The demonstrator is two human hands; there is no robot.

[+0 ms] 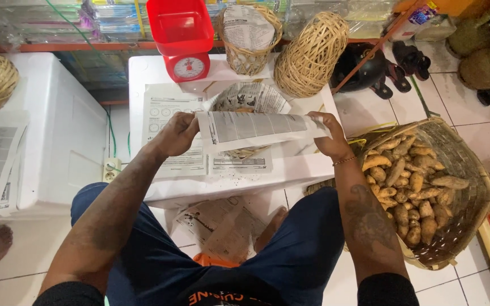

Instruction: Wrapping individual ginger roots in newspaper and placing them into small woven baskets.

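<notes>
**Sheet of newsprint held over a paper-lined basket**

The left hand (178, 133) and right hand (329, 135) each have a closed grip on one end of a newspaper sheet (259, 127), stretched above a small paper-lined basket (249, 102) on the white tabletop (301, 164). That basket looks filled but not yet covered. A large woven basket of yellow-brown roots (412, 190) sits on the floor at the right, still well stocked.
</notes>
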